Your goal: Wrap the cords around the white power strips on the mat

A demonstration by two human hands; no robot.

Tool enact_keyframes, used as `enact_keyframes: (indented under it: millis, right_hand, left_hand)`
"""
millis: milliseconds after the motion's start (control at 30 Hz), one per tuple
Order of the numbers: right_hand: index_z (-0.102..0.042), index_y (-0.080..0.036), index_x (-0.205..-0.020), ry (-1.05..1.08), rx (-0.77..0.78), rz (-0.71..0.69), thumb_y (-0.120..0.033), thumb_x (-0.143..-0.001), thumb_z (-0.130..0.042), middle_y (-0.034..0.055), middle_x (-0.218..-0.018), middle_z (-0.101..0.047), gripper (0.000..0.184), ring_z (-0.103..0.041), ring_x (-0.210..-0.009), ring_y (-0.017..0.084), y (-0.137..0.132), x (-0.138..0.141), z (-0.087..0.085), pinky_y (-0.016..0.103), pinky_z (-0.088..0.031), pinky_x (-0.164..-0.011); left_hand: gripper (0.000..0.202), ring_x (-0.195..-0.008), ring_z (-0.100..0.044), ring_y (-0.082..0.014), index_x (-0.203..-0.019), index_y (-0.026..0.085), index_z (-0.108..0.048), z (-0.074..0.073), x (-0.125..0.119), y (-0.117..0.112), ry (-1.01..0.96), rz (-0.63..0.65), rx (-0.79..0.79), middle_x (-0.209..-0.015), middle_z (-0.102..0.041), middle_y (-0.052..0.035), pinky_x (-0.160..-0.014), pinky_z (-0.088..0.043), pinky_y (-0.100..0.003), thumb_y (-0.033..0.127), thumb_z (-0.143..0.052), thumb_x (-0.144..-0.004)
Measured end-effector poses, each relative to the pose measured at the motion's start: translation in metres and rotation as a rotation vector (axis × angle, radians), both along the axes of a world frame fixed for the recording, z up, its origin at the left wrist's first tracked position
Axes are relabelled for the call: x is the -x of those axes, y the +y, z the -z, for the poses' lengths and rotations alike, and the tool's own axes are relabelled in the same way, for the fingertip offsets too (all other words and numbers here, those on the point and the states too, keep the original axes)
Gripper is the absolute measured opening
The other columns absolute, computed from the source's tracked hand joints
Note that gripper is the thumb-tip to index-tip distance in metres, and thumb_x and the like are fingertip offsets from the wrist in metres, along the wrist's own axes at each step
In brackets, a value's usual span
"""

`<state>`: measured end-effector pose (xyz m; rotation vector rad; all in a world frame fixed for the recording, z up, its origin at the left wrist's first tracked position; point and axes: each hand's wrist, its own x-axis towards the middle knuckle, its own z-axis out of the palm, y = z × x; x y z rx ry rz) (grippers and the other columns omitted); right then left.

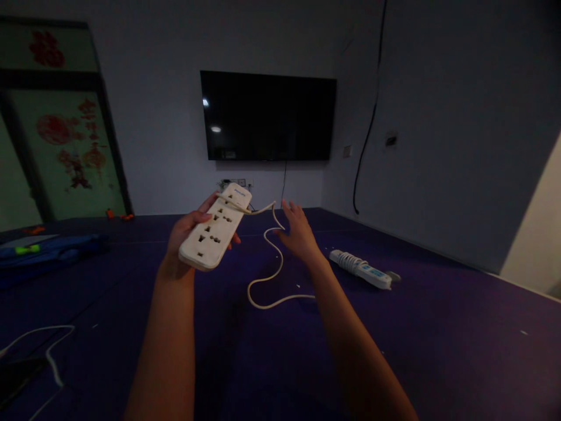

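A white power strip (214, 228) is tilted up in my left hand (186, 231), with the thumb on its socket face and fingertips showing at its far edge. Its cream cord (252, 292) crosses over the strip's upper end and loops out toward the right. My right hand (298, 231) is beside this cord, fingers stretched out and the thumb apart; whether it touches the cord I cannot tell. From there the cord curves down onto the purple surface (263, 362) and passes under my right forearm.
A second power strip (362, 269), wrapped in its own cord, lies to the right. Folded blue cloth (52, 248) is at the left, with a white cable (52, 362) and a dark flat object nearer. A television (269, 117) hangs on the far wall; a black cable (370, 128) dangles at right.
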<state>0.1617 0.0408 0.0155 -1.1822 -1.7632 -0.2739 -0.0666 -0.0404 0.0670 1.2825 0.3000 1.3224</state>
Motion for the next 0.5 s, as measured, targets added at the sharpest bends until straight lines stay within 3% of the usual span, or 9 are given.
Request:
enact_keyframes:
  millis: [67, 133, 233, 333, 400, 500]
  right_hand:
    - [-0.034, -0.026, -0.143, -0.038, -0.048, -0.054, -0.029, -0.078, -0.064, 0.0107, -0.150, -0.030, 0.072, -0.016, -0.141, 0.032, -0.010, 0.003, -0.008, 0.053, -0.030, -0.106]
    - [-0.044, -0.027, -0.137, -0.105, -0.053, -0.097, -0.032, -0.081, -0.061, 0.0084, -0.147, -0.037, 0.058, -0.018, -0.141, 0.031, -0.016, 0.006, -0.013, 0.053, -0.027, -0.107]
    - [-0.059, -0.028, -0.121, -0.189, -0.012, -0.113, -0.023, -0.085, -0.054, 0.0059, -0.134, -0.053, 0.036, -0.031, -0.136, 0.028, -0.017, 0.010, -0.014, 0.056, -0.023, -0.108]
    - [-0.068, -0.023, -0.103, -0.256, 0.061, -0.084, -0.012, -0.083, -0.050, 0.0073, -0.113, -0.066, 0.029, -0.053, -0.117, 0.025, -0.013, 0.011, -0.013, 0.052, -0.022, -0.108]
    - [-0.070, -0.018, -0.092, -0.273, 0.116, -0.035, -0.010, -0.081, -0.050, 0.0098, -0.099, -0.070, 0.025, -0.061, -0.101, 0.024, -0.012, 0.010, -0.012, 0.045, -0.030, -0.104]
    - [-0.072, -0.018, -0.085, -0.184, 0.162, 0.066, -0.013, -0.079, -0.051, 0.0111, -0.091, -0.071, 0.022, -0.064, -0.089, 0.024, -0.015, 0.008, -0.010, 0.033, -0.044, -0.082]
  left_hand:
    - [0.071, -0.063, -0.067, -0.0257, -0.136, 0.027, -0.038, 0.002, -0.004, 0.000, 0.034, 0.015, 0.009, -0.113, -0.062, -0.0140, -0.043, -0.053, -0.033, 0.015, -0.050, -0.067]
    - [0.075, -0.063, -0.067, -0.0259, -0.138, 0.028, -0.035, 0.004, -0.007, 0.000, 0.079, 0.044, 0.019, -0.115, -0.061, -0.0141, -0.043, -0.053, -0.033, 0.016, -0.051, -0.066]
    - [0.078, -0.064, -0.067, -0.0265, -0.141, 0.029, -0.031, 0.006, -0.008, 0.001, 0.156, 0.116, 0.023, -0.116, -0.060, -0.0147, -0.044, -0.054, -0.034, 0.018, -0.052, -0.067]
    - [0.080, -0.064, -0.067, -0.0259, -0.143, 0.031, -0.028, 0.009, -0.010, -0.001, 0.249, 0.183, 0.018, -0.115, -0.060, -0.0143, -0.044, -0.053, -0.032, 0.019, -0.053, -0.068]
    - [0.082, -0.062, -0.067, -0.0250, -0.145, 0.031, -0.024, 0.010, -0.011, -0.004, 0.319, 0.194, 0.029, -0.114, -0.061, -0.0141, -0.044, -0.052, -0.030, 0.018, -0.054, -0.069]
    - [0.087, -0.061, -0.067, -0.0229, -0.147, 0.034, -0.016, 0.011, -0.016, -0.013, 0.409, 0.154, 0.069, -0.111, -0.062, -0.0127, -0.046, -0.051, -0.028, 0.017, -0.055, -0.071]
